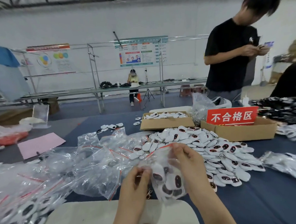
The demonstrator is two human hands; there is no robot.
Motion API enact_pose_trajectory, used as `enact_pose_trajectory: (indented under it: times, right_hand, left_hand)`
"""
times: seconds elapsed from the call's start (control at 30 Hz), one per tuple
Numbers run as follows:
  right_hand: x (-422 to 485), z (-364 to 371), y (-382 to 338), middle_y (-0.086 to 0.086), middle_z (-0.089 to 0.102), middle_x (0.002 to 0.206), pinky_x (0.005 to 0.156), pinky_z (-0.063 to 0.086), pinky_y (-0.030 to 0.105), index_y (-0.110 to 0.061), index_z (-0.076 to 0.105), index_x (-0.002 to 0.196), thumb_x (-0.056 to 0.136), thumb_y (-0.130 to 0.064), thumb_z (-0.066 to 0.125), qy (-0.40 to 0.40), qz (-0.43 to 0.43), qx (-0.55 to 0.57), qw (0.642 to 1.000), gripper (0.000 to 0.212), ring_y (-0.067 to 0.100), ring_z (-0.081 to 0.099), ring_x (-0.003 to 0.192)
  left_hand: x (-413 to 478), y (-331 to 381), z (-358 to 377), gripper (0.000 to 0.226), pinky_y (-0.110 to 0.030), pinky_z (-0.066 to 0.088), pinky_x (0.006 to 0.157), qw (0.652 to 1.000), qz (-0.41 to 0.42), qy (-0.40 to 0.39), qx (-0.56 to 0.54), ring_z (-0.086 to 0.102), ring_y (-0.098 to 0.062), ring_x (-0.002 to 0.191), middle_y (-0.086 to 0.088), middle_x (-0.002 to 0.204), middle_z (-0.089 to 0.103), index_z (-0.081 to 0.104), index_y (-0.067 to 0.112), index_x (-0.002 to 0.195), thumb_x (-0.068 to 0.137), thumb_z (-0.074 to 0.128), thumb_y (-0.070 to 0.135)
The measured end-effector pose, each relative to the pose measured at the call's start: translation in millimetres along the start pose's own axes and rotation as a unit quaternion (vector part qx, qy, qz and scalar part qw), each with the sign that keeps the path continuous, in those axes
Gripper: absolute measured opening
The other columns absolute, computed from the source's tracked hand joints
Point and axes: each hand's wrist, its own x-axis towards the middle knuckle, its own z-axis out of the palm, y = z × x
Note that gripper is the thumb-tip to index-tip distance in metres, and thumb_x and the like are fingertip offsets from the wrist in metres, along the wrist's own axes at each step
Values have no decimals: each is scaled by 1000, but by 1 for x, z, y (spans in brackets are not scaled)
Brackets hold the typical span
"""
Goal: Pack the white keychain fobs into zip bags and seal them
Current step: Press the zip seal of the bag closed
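Both my hands hold one clear zip bag (166,181) with a red seal strip, a little above the table's near edge. Several white keychain fobs with dark oval windows show through it. My left hand (137,182) pinches the bag's left side. My right hand (187,161) pinches the top edge by the red strip. A large heap of loose white fobs (214,149) lies just beyond and right of my hands. Empty zip bags (95,159) are strewn to the left. Filled bags (24,214) lie at the near left.
Two cardboard boxes stand behind the heap: one (166,123) holding white fobs, one (244,132) with a red sign. A pink paper sheet (41,144) lies left. More filled bags (287,164) lie right. A person in black (230,56) stands across the table. A beige mat (84,218) is near me.
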Motion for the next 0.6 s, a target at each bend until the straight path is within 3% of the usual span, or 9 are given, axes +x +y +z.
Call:
enact_pose_trajectory:
  times: [0.1, 0.2, 0.27, 0.33, 0.4, 0.47, 0.53, 0.6]
  right_hand:
    - [-7, -5, 0, 1, 77, 87, 66, 57, 21, -18, 78, 91, 88, -38, 64, 35, 54, 74, 995, 24, 13, 74, 81]
    - [-15, -13, 7, 0, 78, 87, 65, 57, 23, -15, 77, 90, 81, -43, 64, 47, 89, 87, 991, 32, 11, 74, 80]
    - [-21, -18, 9, 3, 78, 92, 79, 58, 34, -16, 79, 85, 85, -41, 63, 47, 95, 82, 991, 29, 20, 74, 90]
    - [-26, -22, 10, 2, 78, 95, 89, 55, 39, -22, 80, 82, 85, -43, 64, 40, 84, 58, 994, 26, 20, 73, 94]
    - [-31, -26, 11, -3, 78, 92, 79, 56, 29, -28, 79, 82, 77, -52, 67, 15, 46, 3, 999, 28, 9, 73, 83]
    - [-32, -29, 14, -3, 77, 85, 67, 55, 19, -30, 79, 83, 72, -63, 66, -1, 31, -26, 999, 37, 5, 71, 73]
    - [-31, -33, 21, 0, 76, 84, 66, 55, 18, -28, 79, 83, 69, -68, 64, 8, 41, -28, 999, 45, 7, 71, 72]
    - [-28, -36, 33, 2, 76, 83, 72, 55, 25, -25, 78, 82, 70, -70, 63, 10, 47, -35, 998, 49, 11, 71, 74]
  left_hand:
    - [-1, 18, -6, 12, -11, 46, 59, 999, 37, 15, 13, 62, -1, 67, 4, 81, 72, 70, 16, 88, 98, 64, 19]
    - [-11, 26, -5, 11, -10, 46, 60, 997, 62, 27, 23, 61, 1, 67, 10, 79, 70, 68, 22, 86, 96, 65, 26]
    - [-23, 25, -3, 14, -13, 45, 60, 997, 77, -9, 26, 58, 1, 61, 10, 74, 68, 66, 22, 81, 91, 66, 31]
    - [-26, 14, -7, 12, -12, 46, 64, 997, 71, 8, 24, 60, 0, 65, 6, 73, 69, 68, 20, 81, 93, 68, 21]
    - [-23, 1, -13, 16, -12, 46, 65, 998, 47, 35, 7, 60, 0, 64, 3, 70, 69, 69, 13, 81, 96, 66, 10]
    - [-22, -9, -13, 19, -23, 49, 70, 999, 28, 22, -15, 59, -6, 64, -4, 69, 68, 68, 10, 77, 96, 64, 9]
    - [-22, -18, -7, 20, -36, 52, 77, 999, 16, 2, -27, 62, -11, 68, -8, 73, 70, 69, 10, 77, 96, 63, 9]
    - [-20, -28, -2, 18, -34, 54, 79, 999, 7, -6, -33, 66, -9, 72, -3, 78, 74, 70, 7, 82, 97, 62, 8]
